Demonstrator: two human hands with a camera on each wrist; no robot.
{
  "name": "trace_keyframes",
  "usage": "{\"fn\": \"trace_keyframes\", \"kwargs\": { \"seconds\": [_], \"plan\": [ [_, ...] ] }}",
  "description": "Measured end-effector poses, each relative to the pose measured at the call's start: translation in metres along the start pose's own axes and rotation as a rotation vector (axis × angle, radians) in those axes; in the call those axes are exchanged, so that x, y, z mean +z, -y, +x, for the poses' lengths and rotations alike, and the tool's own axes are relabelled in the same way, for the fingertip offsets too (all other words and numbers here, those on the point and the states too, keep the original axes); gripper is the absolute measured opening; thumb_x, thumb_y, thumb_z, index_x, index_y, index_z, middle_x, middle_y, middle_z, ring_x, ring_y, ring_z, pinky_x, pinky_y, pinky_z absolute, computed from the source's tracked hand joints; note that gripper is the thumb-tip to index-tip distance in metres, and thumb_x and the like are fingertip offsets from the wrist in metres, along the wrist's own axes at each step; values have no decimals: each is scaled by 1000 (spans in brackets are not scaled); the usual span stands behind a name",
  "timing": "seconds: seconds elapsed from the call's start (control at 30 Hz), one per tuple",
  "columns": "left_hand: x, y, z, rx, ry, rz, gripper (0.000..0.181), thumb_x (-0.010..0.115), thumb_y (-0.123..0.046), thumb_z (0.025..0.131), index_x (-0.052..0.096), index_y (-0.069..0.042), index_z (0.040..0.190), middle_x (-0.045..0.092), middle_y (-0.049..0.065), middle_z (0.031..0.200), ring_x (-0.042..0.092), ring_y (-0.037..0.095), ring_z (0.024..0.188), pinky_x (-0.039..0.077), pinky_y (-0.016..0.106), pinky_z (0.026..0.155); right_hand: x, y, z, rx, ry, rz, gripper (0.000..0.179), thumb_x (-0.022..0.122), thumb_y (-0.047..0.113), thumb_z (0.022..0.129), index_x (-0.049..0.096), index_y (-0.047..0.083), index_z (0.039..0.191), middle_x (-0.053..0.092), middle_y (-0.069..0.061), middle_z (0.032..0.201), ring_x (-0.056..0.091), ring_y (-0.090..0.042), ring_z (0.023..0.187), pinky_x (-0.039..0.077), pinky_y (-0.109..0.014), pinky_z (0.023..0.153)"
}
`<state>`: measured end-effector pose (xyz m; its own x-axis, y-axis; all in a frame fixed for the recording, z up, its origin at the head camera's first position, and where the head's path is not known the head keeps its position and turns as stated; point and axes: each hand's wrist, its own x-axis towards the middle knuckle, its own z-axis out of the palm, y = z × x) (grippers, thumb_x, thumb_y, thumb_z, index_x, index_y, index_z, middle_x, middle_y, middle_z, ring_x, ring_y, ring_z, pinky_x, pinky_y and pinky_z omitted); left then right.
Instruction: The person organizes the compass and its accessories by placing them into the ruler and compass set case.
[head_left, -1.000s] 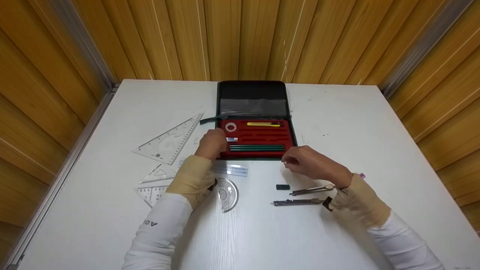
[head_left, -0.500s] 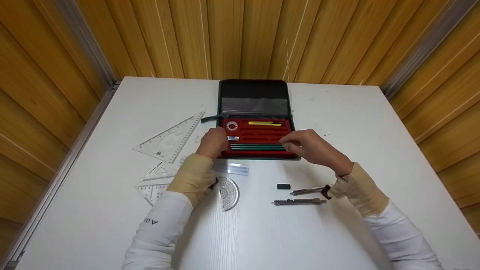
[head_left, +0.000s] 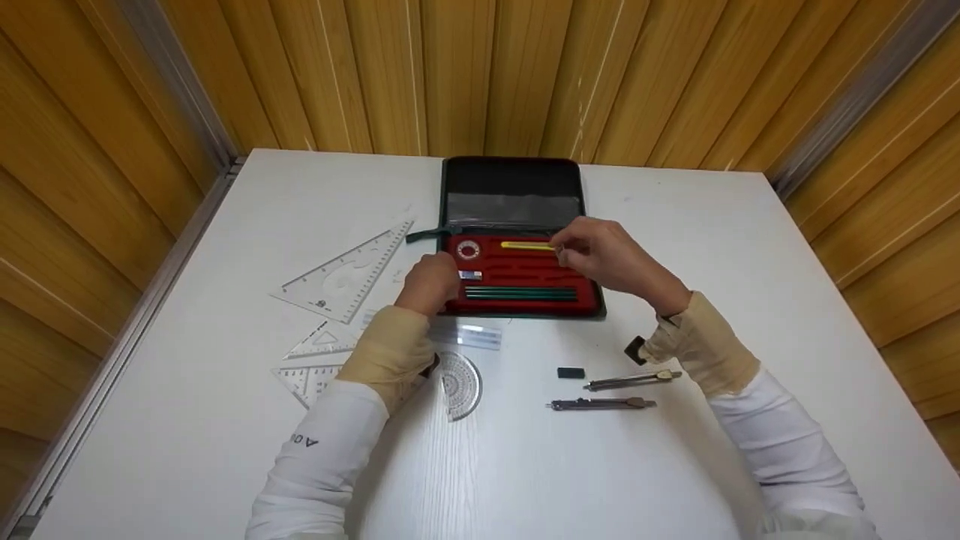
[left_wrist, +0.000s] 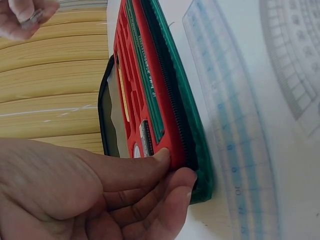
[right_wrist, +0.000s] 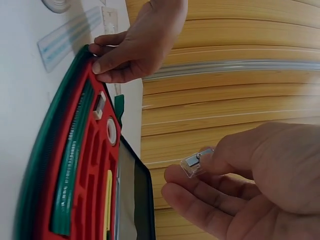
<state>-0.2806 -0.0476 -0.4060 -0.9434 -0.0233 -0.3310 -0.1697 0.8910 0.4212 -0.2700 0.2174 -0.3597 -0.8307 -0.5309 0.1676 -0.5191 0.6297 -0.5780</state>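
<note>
An open zippered drawing-set case (head_left: pixel 512 177) lies at the back middle, with a red tray (head_left: pixel 491 307) in it. My left hand (head_left: pixel 430 283) pinches the tray's front left corner, thumb on top and fingers at the green side (left_wrist: pixel 186 125). Over the tray's right side, my right hand (head_left: pixel 615 255) holds a small clear pencil sharpener (right_wrist: pixel 192 161) between thumb and fingers. Set in the tray are green pencils (head_left: pixel 521 293), an eraser (head_left: pixel 470 275), a white ring-shaped piece (head_left: pixel 468 250) and a yellow utility knife (head_left: pixel 525 245), its right end hidden behind my right fingers.
Left on the white table lie a large set square (head_left: pixel 341 277), smaller set squares (head_left: pixel 319 343), a clear ruler (head_left: pixel 476 335) and a protractor (head_left: pixel 463 385). Two metal compasses (head_left: pixel 600 404) and a small dark green box (head_left: pixel 571 373) lie front right.
My right hand has moved from the case's front right corner, up and away over the tray to the yellow knife's end. The left hand keeps its grip on the corner.
</note>
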Motion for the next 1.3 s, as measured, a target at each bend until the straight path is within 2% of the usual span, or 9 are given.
{"fn": "trace_keyframes", "kwargs": {
  "seconds": [0.13, 0.33, 0.57, 0.67, 0.8, 0.93, 1.13, 1.3],
  "plan": [
    [0, -1, -2, -6, -13, -18, 29, 67, -1, 93, 67, 4, 121, 70, 18, 114, 68, 28, 91, 59, 35, 66, -2, 3, 17, 29, -34, 23, 18, 64, 1, 99, 74, -1, 114, 68, -13, 103, 65, -24, 89, 55, -37, 79],
    [2, 0, -5, 7, -18, -2, 29, 66, -2, 93, 68, 5, 121, 70, 18, 114, 68, 28, 90, 60, 35, 67, 0, 3, 39, 62, -50, 73, 22, 62, 1, 101, 73, 0, 120, 69, -16, 114, 69, -29, 98, 58, -39, 84],
    [2, 0, -7, 12, -21, 0, 30, 68, -3, 91, 68, 6, 120, 70, 19, 113, 68, 28, 86, 59, 35, 66, 6, -5, 64, 138, -105, 133, 21, 64, 5, 100, 73, 2, 119, 70, -16, 112, 67, -24, 93, 56, -24, 76],
    [2, 1, -8, 13, -14, 2, 30, 69, -4, 91, 67, 6, 120, 70, 19, 113, 69, 29, 88, 60, 35, 66, 11, -12, 74, 169, -111, 155, 21, 64, 5, 99, 73, 1, 117, 70, -16, 111, 66, -23, 93, 56, -24, 77],
    [2, 1, -8, 16, -7, 12, 25, 69, -1, 91, 69, 6, 115, 71, 20, 112, 71, 30, 88, 60, 35, 66, 20, -22, 85, 188, -99, 135, 21, 65, 6, 97, 73, 0, 116, 68, -16, 114, 64, -25, 99, 55, -33, 83],
    [2, 1, -7, 9, -8, 9, 24, 69, 1, 90, 70, 5, 114, 72, 19, 110, 71, 29, 86, 60, 34, 65, 34, -29, 97, 202, -49, 97, 21, 68, 5, 96, 74, -2, 115, 71, -16, 113, 66, -27, 101, 54, -40, 85],
    [5, 0, -9, -10, -7, -24, 32, 71, -1, 92, 67, 6, 123, 71, 19, 112, 70, 27, 86, 60, 34, 67, 59, -37, 107, 183, 45, 41, 22, 67, 0, 97, 73, -5, 117, 72, -20, 112, 67, -31, 104, 55, -45, 92],
    [6, -2, -9, -16, -17, -24, 32, 70, 0, 91, 67, 6, 122, 71, 18, 112, 70, 27, 87, 60, 35, 67, 71, -38, 110, 158, 54, 9, 19, 68, -2, 95, 74, -5, 112, 73, -20, 107, 66, -30, 99, 54, -45, 89]
  ]
}}
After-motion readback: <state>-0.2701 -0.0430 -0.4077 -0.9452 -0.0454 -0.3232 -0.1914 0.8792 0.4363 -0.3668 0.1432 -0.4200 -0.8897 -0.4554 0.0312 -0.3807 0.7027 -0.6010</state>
